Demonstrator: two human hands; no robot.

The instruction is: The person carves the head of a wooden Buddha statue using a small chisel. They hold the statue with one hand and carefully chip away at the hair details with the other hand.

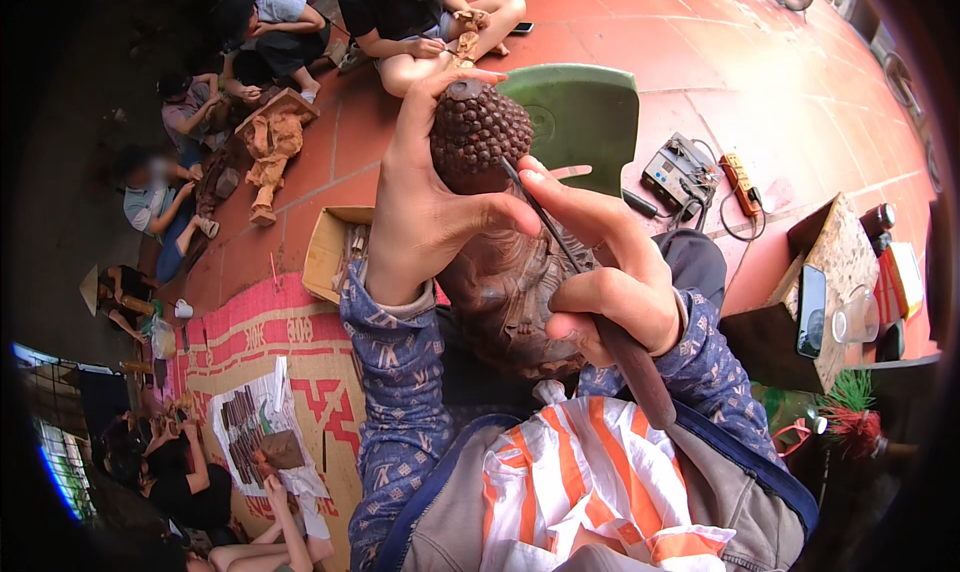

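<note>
A dark brown wooden statue (510, 307) stands between my arms. Its head (480, 132) is covered in rows of small round knobs. My left hand (415, 207) grips that head from the left side, thumb in front and fingers reaching round behind. In my right hand (625, 272) is a carving chisel (635, 377) with a thick wooden handle and a thin dark blade. The blade's tip touches the lower right of the knobbed area, and fingers of my right hand rest close by it. My right arm and hand cover part of the statue's lower body.
Behind the statue is a green plastic chair (590, 112). A cardboard box (328, 252) sits left. To the right are a grey electrical box (680, 177), an orange power strip (740, 182) and a wooden block bearing a phone (812, 307). Several people work along the left, near a tool cloth (235, 422).
</note>
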